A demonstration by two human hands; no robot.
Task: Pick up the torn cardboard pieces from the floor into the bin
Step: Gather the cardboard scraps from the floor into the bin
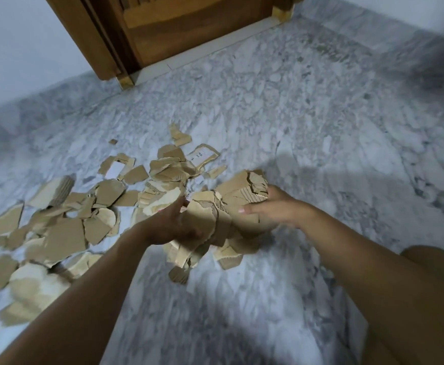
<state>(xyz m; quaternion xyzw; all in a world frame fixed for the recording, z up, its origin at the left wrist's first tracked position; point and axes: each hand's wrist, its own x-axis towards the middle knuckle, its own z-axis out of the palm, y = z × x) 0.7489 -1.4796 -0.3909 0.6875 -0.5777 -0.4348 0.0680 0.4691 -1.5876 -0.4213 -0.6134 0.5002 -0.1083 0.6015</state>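
Note:
A bundle of torn brown cardboard pieces point(223, 206) is pressed between both my hands above the floor at centre. My left hand point(170, 222) clasps the bundle from the left, and my right hand point(271, 209) clasps it from the right. A few pieces point(186, 256) hang or drop below the bundle. Several more torn pieces point(65, 233) lie scattered on the marble floor to the left and behind, some with white labels point(202, 155). No bin is in view.
The grey-white marble floor point(321, 127) stretches to the right and front. A wooden door point(189, 30) in its frame stands at the back, with white walls on either side. My knee point(436, 262) shows at the right edge.

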